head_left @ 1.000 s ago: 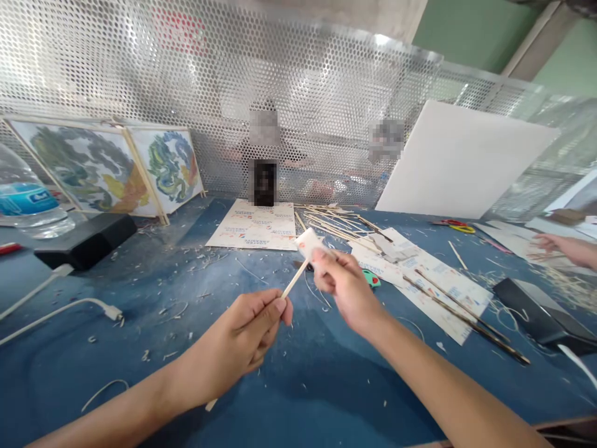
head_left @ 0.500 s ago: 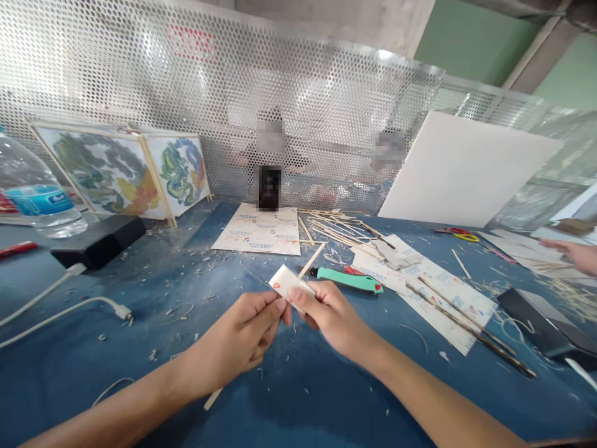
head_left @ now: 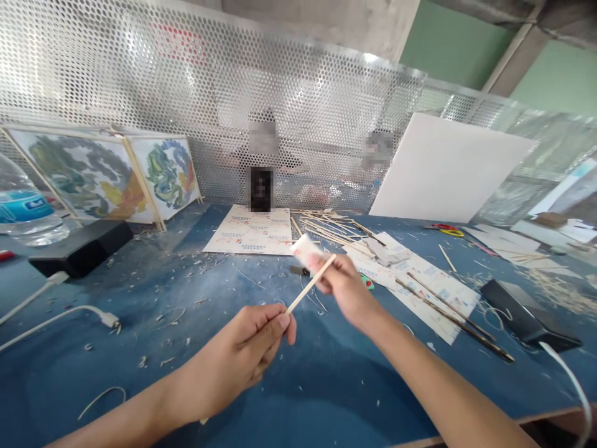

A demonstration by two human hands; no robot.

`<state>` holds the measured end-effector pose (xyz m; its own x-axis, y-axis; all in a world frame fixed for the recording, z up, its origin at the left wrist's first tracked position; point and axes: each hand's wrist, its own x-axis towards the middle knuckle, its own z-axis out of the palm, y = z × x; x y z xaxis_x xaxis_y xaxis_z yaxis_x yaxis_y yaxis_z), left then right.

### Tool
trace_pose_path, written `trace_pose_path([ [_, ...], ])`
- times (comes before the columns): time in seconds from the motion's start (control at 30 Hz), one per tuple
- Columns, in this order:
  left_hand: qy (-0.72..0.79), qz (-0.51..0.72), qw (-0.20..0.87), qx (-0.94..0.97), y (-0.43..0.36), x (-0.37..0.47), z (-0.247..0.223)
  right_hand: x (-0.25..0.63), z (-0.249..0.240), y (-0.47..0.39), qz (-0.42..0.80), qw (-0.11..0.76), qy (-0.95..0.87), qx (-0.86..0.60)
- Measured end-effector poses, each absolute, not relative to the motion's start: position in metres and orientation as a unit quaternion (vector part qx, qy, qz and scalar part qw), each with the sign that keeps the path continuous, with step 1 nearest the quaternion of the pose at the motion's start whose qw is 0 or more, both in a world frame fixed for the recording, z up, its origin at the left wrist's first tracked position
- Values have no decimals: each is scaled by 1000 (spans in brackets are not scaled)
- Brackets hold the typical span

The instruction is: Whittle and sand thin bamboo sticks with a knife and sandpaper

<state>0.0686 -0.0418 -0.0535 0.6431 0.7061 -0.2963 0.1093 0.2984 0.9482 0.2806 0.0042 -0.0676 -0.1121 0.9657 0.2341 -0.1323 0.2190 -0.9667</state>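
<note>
- Head view, far left: water bottle (head_left: pixel 30 218) with blue label; black box (head_left: pixel 84 247) beside it on the counter (head_left: pixel 321 379), white cable plug at its near side.
- Behind these: painted panels (head_left: pixel 84 171) standing upright, meeting at a wooden corner post.
- Left of centre: printed sheet (head_left: pixel 247 233), flat, beyond the hands.
- Left hand (head_left: pixel 261 342): thumb and fingers pinched together on a thin wooden stick (head_left: pixel 308 288); stick above the counter, slanting up to the right out of the grip.
- Right hand (head_left: pixel 339 281): fingers clamped on a folded paper piece (head_left: pixel 305 249), blurred. Stick tip overlaps this hand in view; contact cannot be told.
- Beyond right hand: loose pile of sticks (head_left: pixel 326 227); green-handled knife (head_left: pixel 368 282), partly hidden.
- Right: dark rods (head_left: pixel 459 320) across a second printed sheet; white board (head_left: pixel 452 168) upright behind.
- Far right: second black box (head_left: pixel 525 311), white cable attached.
</note>
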Motion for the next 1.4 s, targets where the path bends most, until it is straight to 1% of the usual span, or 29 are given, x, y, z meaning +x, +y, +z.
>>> trace_pose_path([
  [0.03,364,217,716,555,-42,69,-53,277,-68,3,522,529,-558,-369],
  [0.07,361,227,713,556,-41,69,-52,274,-69,2,539,529,-547,-360],
  [0.13,356,242,707,561,-40,68,-50,273,-68,3,544,576,-502,-348],
  [0.2,356,245,705,562,-38,67,-49,277,-64,6,524,625,-463,-347],
  [0.3,363,235,707,560,-35,66,-49,288,-56,10,512,655,-442,-336],
  [0.5,357,221,713,562,-35,64,-51,294,-51,5,522,632,-480,-312],
  [0.8,369,208,709,563,-34,64,-49,293,-56,4,467,625,-526,-337],
  [0.93,371,196,720,553,-35,63,-51,297,-60,5,449,590,-578,-342],
  [1.07,369,198,727,545,-35,63,-54,296,-62,1,472,535,-609,-347],
  [1.27,368,213,735,528,-32,64,-57,277,-67,-13,529,372,-685,-335],
  [1.3,365,217,738,525,-31,64,-57,274,-68,-13,535,361,-689,-331],
  [1.33,361,221,742,520,-31,64,-56,273,-70,-12,537,371,-682,-329],
  [1.4,352,226,754,506,-31,65,-56,274,-72,-8,532,433,-648,-331],
])
